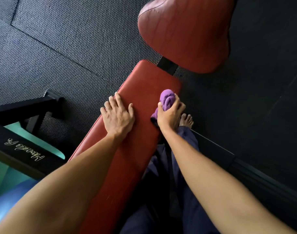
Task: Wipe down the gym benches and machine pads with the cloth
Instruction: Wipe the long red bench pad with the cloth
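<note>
Black rubber flooring [60,56], dimpled texture, seams between tiles, filling most of the view.

Long red bench pad [136,149], running diagonally from lower centre up to the right, rounded far end. Surface glossy, a few pale scuffs near the lower end.

Wider red seat pad [186,34] beyond the far end, apart from the long pad, joined by a black bracket [167,65] visible in the gap. Wrinkled cover, pale worn patches along the upper left edge.

Black frame [22,149] at left, pale script lettering on it, not legible. Teal surface [2,179] beneath and a blue rounded shape [12,200] at lower left; cannot tell what either is.

Navy trousers [195,213] to the right of the long pad, under the right forearm.

Left hand [118,116] laid flat, palm down, on the left half of the long pad; fingers straight and spread, tips at the pad's left edge. Holding nothing.

Right hand [169,115] at the pad's right edge, level with the left hand; fingers and thumb curled round a bunched purple cloth [167,97]. Cloth touching the pad close to its far end, one tail trailing below the thumb.

Bare foot [186,120] on the floor just beyond the right hand.
</note>
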The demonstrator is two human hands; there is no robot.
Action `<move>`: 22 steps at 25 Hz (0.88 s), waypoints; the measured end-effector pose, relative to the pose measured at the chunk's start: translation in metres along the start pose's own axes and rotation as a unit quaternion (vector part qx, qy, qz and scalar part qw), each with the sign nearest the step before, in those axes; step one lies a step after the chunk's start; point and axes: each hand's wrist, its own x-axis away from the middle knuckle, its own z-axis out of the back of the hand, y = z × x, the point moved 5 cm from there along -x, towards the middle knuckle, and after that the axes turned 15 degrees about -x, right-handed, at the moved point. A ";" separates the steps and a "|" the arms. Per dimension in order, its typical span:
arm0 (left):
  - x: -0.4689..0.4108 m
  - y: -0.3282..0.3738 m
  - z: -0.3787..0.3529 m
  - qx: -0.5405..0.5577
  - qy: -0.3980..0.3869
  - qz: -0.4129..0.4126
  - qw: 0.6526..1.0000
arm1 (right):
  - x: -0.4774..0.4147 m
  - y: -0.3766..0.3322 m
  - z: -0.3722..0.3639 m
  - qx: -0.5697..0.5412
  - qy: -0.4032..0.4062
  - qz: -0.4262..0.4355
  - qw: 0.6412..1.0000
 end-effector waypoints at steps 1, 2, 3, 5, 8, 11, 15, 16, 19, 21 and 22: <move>0.000 0.000 -0.001 -0.004 0.005 0.003 1.000 | -0.014 0.002 -0.004 -0.004 -0.011 -0.012 1.000; -0.001 0.000 -0.001 -0.009 0.008 0.006 1.000 | -0.027 0.004 -0.007 -0.002 -0.019 -0.026 0.999; -0.002 0.001 -0.001 -0.010 0.007 0.009 1.000 | -0.037 0.005 -0.009 0.005 -0.026 -0.041 0.999; -0.001 0.001 -0.001 -0.005 0.001 0.012 1.000 | -0.035 0.001 -0.010 0.023 -0.044 -0.027 0.998; -0.001 0.000 -0.001 0.003 0.001 0.019 1.000 | 0.004 -0.004 -0.006 0.045 -0.103 0.147 0.983; -0.001 0.001 0.001 -0.003 0.003 0.019 1.000 | -0.013 -0.004 -0.009 0.069 -0.119 0.209 0.968; -0.002 0.001 0.000 -0.012 0.007 0.022 1.000 | -0.062 -0.060 -0.065 0.065 -0.141 0.206 0.966; -0.002 0.001 0.000 -0.012 0.009 0.022 1.000 | -0.057 -0.074 -0.083 0.061 -0.178 0.229 0.955; -0.003 -0.001 -0.001 0.000 0.009 0.020 1.000 | -0.016 -0.091 -0.098 0.053 -0.277 0.269 0.921; -0.003 0.000 0.001 0.006 0.010 0.015 1.000 | -0.001 -0.074 -0.077 0.063 -0.345 0.276 0.895; -0.003 0.000 0.001 0.007 0.010 0.015 1.000 | 0.000 -0.063 -0.063 0.070 -0.376 0.282 0.880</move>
